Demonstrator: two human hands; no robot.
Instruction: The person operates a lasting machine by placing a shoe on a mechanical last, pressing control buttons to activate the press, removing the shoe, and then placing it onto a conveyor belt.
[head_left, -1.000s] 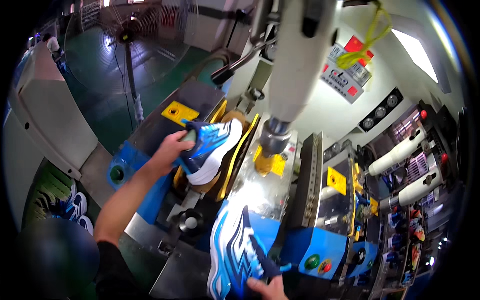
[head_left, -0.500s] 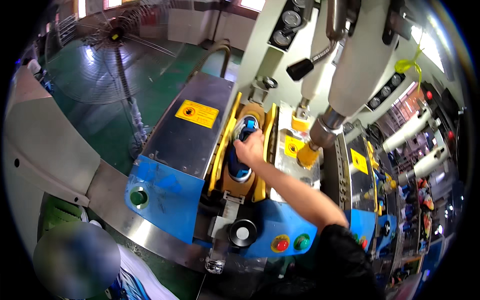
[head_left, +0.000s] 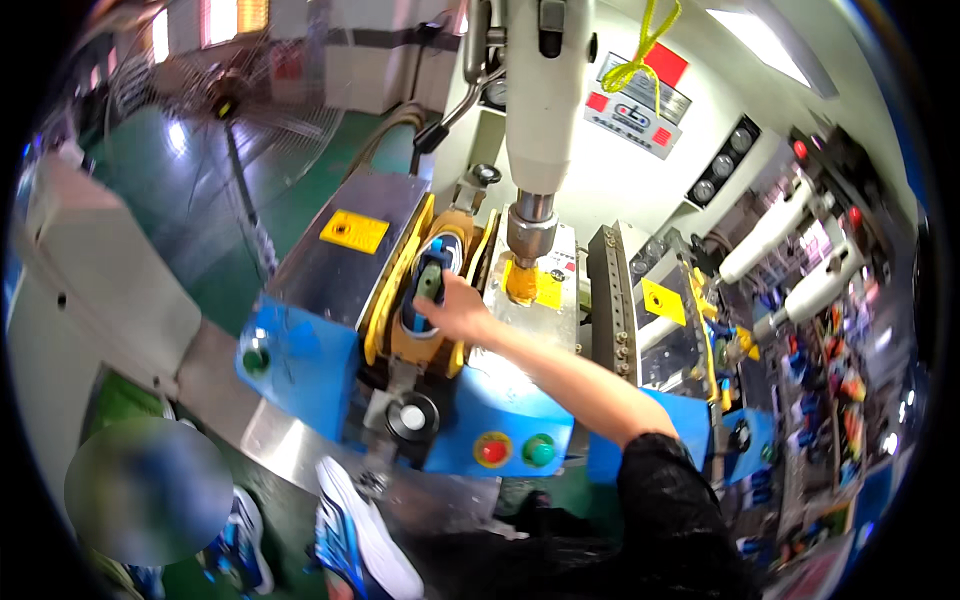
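Observation:
A dark blue sports shoe (head_left: 408, 318) sits lengthwise on the tan base of a press, between two yellow side pads (head_left: 385, 300). My right hand (head_left: 460, 308) reaches in from the right and grips its upper part, thumb on the near side. Something dark green and blue shows in the shoe's opening; what it is I cannot tell. At the lower edge, another sports shoe (head_left: 365, 535), blue with a white sole, is held up on its side. Only a sliver of my left hand (head_left: 340, 590) shows beneath it; the fingers are hidden.
Above the metal plate right of the shoe hangs a press ram (head_left: 533, 225) with a yellow tip. Red (head_left: 492, 450) and green (head_left: 539, 450) buttons sit on the blue front. A black round knob (head_left: 411, 417) stands nearby. More shoes (head_left: 238, 540) lie lower left. A fan (head_left: 228, 100) stands behind.
The press has shifted left in view as my head moved. The white-soled shoe has come up and right, toward the press. My right hand remains on the dark blue shoe.

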